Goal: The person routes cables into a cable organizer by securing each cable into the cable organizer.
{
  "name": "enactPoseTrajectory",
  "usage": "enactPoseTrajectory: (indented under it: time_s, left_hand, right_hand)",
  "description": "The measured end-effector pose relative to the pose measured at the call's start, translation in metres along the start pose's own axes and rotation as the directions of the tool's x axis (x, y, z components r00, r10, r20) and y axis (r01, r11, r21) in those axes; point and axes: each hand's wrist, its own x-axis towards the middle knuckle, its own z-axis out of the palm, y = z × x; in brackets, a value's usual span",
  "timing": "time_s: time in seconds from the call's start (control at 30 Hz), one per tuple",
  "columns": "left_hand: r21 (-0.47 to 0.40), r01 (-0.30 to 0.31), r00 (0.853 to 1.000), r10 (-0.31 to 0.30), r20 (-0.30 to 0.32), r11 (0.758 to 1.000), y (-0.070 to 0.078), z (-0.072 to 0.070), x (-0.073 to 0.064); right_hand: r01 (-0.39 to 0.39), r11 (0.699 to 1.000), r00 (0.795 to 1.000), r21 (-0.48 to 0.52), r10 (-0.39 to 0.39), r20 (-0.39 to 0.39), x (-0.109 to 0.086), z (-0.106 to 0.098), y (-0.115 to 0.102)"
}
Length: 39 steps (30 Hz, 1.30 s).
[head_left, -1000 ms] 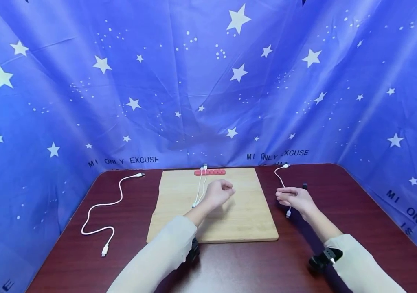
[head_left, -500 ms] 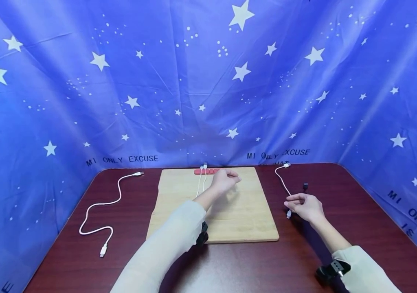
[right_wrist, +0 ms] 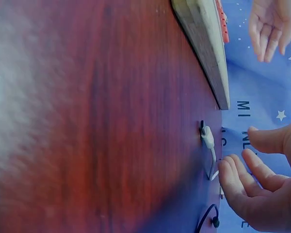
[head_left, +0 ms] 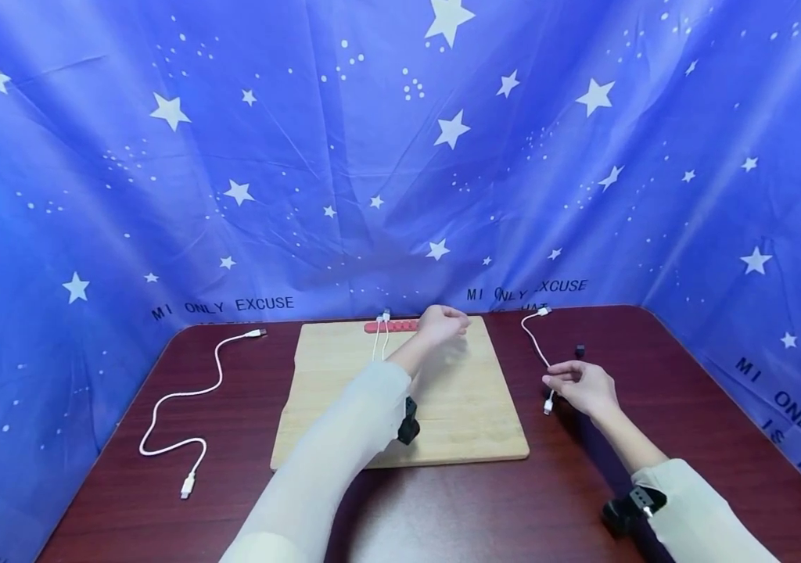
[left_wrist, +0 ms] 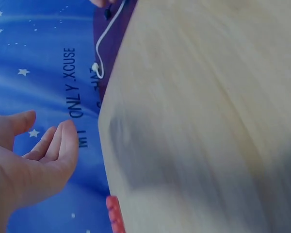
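My left hand hovers over the far right part of the wooden board, just right of the red cable holder. In the left wrist view its fingers are loosely bent and hold nothing. Over the short white cable, to the right of the board, is my right hand. The right wrist view shows its thumb and fingers spread apart, with the cable's white plug beyond them. Two white cables sit in the holder's left end; my left arm hides their lower parts.
A longer white cable lies curved on the left of the dark red table. Behind my right hand is a small black plug, its black cord visible in the right wrist view. A blue star-printed curtain stands behind.
My left hand has moved away from me and to the right, past the red holder. My right hand has shifted slightly right over the short cable. The cables lie as before.
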Motion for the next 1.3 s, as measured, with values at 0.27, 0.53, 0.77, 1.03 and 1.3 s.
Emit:
enactPoseTrajectory:
  time_s: [0.27, 0.53, 0.77, 1.03, 1.3]
  left_hand:
    - [-0.29, 0.066, 0.994, -0.036, 0.107, 0.955, 0.01, 0.033, 0.027]
    - [-0.326, 0.111, 0.99, -0.077, 0.116, 0.939, 0.012, 0.054, 0.044]
    - [-0.35, 0.154, 0.987, -0.127, 0.098, 0.924, 0.013, 0.069, 0.053]
    - [-0.404, 0.285, 0.958, -0.243, 0.153, 0.869, 0.011, 0.088, 0.056]
    - [-0.505, 0.434, 0.898, -0.31, 0.313, 0.746, -0.064, 0.164, 0.157]
  right_hand:
    - [0.014, 0.999, 0.999, -0.03, -0.015, -0.045, 0.028, 0.002, -0.007]
    - [-0.005, 0.999, 1.0, -0.034, 0.005, -0.003, 0.042, 0.007, -0.01]
    - [0.012, 0.996, 1.0, -0.093, -0.012, -0.007, 0.05, 0.009, -0.001]
    - [-0.043, 0.998, 0.999, -0.046, 0.044, 0.027, 0.051, 0.015, -0.003]
    - [-0.049, 0.998, 0.999, 0.036, 0.049, -0.011, 0.044, 0.014, -0.01]
